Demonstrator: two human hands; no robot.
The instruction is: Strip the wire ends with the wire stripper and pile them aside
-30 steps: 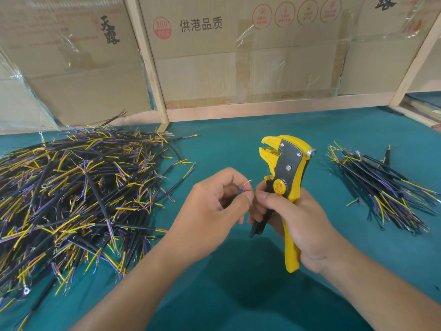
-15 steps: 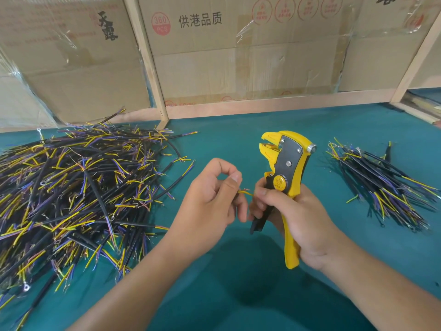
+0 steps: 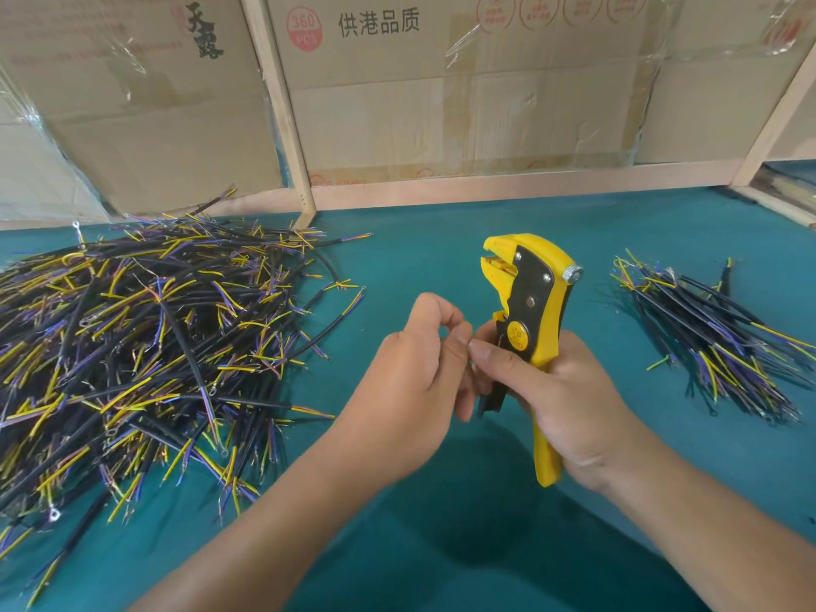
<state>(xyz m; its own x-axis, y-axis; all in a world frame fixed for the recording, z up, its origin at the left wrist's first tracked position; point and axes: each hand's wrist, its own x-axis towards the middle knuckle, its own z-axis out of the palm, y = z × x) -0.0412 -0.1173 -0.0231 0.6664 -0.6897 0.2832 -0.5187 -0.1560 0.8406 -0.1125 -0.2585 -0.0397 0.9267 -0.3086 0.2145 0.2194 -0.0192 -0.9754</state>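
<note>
My right hand (image 3: 561, 399) grips the yellow and black wire stripper (image 3: 530, 315) upright, jaws pointing up and left, over the teal table (image 3: 441, 267). My left hand (image 3: 410, 382) is curled right beside it, thumb and fingers pinched against my right thumb. A wire held there is almost wholly hidden by the fingers; only a thin strand shows between the hands. A big loose heap of black cables with yellow and purple ends (image 3: 132, 346) lies at the left. A smaller pile of cables (image 3: 706, 333) lies at the right.
Cardboard boxes (image 3: 463, 95) behind a wooden frame (image 3: 508, 183) close off the back of the table. Bare teal surface lies between the two piles and in front of my hands.
My left fingers have closed in toward my right thumb, and the yellow strand seen between the hands is now hidden. The stripper has stayed upright in my right hand.
</note>
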